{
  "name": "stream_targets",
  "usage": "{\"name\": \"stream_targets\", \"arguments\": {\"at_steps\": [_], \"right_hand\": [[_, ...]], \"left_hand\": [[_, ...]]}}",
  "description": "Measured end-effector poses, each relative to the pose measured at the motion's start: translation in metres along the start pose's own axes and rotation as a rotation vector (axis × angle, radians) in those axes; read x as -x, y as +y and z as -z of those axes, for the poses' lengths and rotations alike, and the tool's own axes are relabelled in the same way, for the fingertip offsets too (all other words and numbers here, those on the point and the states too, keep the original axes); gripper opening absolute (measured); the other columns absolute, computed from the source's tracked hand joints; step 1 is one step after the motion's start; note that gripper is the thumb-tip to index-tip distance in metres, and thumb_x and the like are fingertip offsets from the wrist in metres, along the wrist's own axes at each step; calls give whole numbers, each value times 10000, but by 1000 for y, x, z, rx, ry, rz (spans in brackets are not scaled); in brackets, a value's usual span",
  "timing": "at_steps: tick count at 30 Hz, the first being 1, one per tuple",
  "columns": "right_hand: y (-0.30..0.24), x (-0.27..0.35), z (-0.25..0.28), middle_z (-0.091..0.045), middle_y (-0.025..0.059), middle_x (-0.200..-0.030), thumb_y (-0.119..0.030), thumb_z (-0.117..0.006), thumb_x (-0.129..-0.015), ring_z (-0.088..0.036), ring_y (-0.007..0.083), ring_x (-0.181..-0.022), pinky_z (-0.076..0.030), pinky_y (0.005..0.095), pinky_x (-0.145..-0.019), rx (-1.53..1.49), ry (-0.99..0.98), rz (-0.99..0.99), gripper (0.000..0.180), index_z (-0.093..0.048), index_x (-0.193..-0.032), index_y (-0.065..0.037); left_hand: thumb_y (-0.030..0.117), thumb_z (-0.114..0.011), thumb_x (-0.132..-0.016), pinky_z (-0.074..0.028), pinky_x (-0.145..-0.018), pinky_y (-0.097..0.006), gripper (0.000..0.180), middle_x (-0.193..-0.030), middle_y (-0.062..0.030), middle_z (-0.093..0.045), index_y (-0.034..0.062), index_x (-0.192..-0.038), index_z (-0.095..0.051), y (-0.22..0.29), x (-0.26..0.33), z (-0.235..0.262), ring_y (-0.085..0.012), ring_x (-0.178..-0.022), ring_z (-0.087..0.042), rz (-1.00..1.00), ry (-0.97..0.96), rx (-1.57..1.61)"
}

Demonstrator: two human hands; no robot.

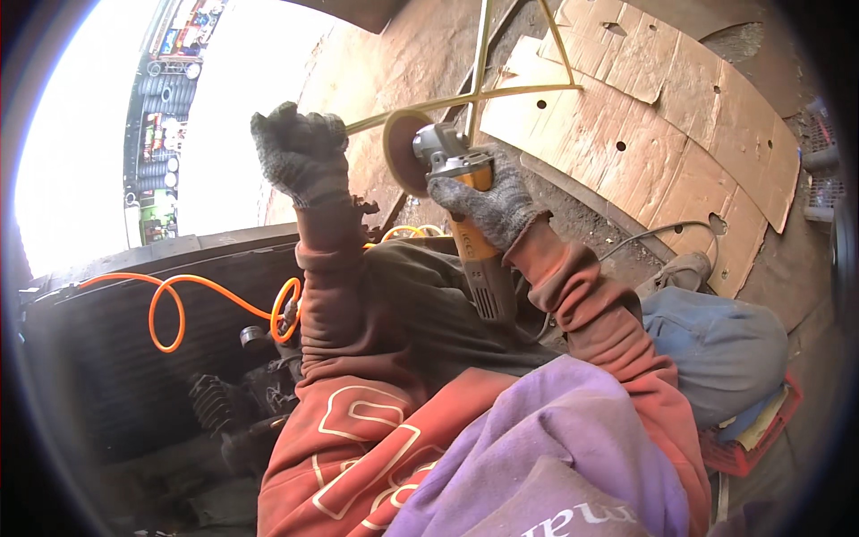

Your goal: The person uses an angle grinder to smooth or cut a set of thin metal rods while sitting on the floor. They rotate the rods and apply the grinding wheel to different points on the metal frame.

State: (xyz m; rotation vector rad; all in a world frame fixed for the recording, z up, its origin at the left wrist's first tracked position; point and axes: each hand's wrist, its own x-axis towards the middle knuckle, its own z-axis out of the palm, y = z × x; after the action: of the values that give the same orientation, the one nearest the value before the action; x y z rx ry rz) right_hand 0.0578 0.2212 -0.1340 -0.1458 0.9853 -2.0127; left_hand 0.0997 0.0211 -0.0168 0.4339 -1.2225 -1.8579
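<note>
My left hand [304, 159], in a grey knit glove, is closed around the near end of a thin yellowish bar [523, 90]. That bar joins others in a narrow frame stretching away to the far right. In my right hand [497, 201], also gloved, is a yellow and grey angle grinder [474, 237], gripped near its metal head with the body slanting down toward me. Its brownish disc [403, 154] stands on edge beside the bar, just right of my left hand. Whether disc and bar touch, or whether the disc spins, I cannot tell.
Flattened cardboard [662, 116] with holes covers the ground at far right. A grey cord [662, 228] curves across near it. An orange coiled hose [183, 309] runs over dark machinery [224, 403] at left. A red crate [774, 430] sits by a blue-trousered leg [716, 349].
</note>
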Motion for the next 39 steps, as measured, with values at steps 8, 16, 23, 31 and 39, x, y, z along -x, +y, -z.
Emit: {"name": "stream_targets", "arguments": {"at_steps": [8, 16, 23, 31, 39], "right_hand": [[4, -37, 44, -652, 106, -900, -85, -813, -712, -649, 166, -743, -549, 271, -628, 38, 179, -18, 455, -492, -1034, -61], [-4, -5, -6, -630, 109, -1026, -93, -817, -705, -630, 160, -887, -550, 290, -754, 14, -38, 125, 520, -484, -1103, -75], [-15, -36, 24, -649, 103, -908, -66, -786, -742, -637, 149, -747, -547, 268, -616, -48, 97, 8, 391, -482, -987, -85], [0, -10, -19, -644, 103, -997, -48, -788, -726, -648, 183, -889, -569, 309, -754, -336, 26, 101, 437, -513, -1065, -58], [-19, 1, -23, -630, 107, -1065, -90, -791, -744, -636, 176, -923, -565, 294, -744, -245, -115, 87, 444, -512, -1089, -77]], "left_hand": [[485, -451, -940, -365, -443, -375, 446, -516, -13, -487, 102, -806, -636, 0, -8, 18, -205, -436, -434, 26, -81, 55], [493, -442, -943, -375, -494, -368, 473, -501, 1, -459, 95, -775, -633, 6, 0, 10, -194, -426, -401, 30, -111, 88], [463, -386, -973, -314, -418, -331, 458, -474, 17, -391, 89, -833, -612, -4, 0, -18, -163, -393, -336, -20, 42, -24], [453, -358, -985, -307, -414, -298, 456, -474, 67, -291, 88, -870, -605, -4, 9, -11, -97, -380, -264, -77, 169, -108], [439, -347, -991, -319, -427, -303, 440, -490, 64, -282, 82, -916, -592, -5, 21, -20, -99, -406, -279, -117, 196, -168]]}}
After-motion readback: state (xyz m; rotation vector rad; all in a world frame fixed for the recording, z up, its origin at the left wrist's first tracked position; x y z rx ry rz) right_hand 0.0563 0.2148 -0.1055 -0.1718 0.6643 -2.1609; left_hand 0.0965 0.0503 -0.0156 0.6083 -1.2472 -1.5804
